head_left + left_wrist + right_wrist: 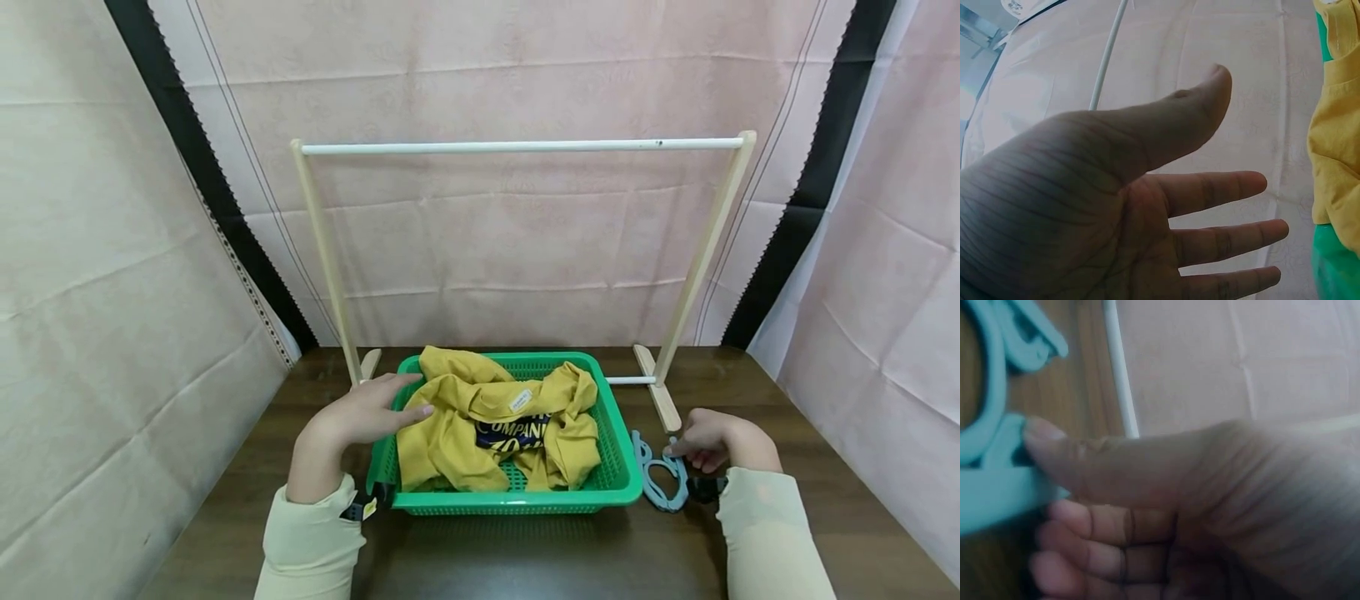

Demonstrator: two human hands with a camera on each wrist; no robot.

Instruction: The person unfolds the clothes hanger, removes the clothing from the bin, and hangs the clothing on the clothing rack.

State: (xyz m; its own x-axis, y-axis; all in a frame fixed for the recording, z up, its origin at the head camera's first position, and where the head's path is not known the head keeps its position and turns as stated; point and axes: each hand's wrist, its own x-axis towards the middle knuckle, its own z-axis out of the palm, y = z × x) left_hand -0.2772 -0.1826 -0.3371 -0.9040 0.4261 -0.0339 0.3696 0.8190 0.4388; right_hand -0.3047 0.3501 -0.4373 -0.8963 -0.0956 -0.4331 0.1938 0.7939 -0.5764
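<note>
My right hand (708,442) pinches a light-blue plastic folding hanger (662,483) between thumb and curled fingers, just right of the green basket (517,502). In the right wrist view the thumb (1066,456) presses on one end of the hanger (997,394), and the other fingers are curled below. Over the basket's left rim, my left hand (367,408) reaches with fingers spread and nothing in its grasp. A crumpled yellow shirt (450,433) with a dark printed patch fills most of the basket. The left wrist view shows the left palm (1110,231) beside the yellow cloth (1338,144).
Behind the basket stands a rack with a white top bar (517,147), pale uprights and feet (660,400) on the brown wooden table (555,554). Pale fabric walls (510,242) with black strips enclose the back and both sides.
</note>
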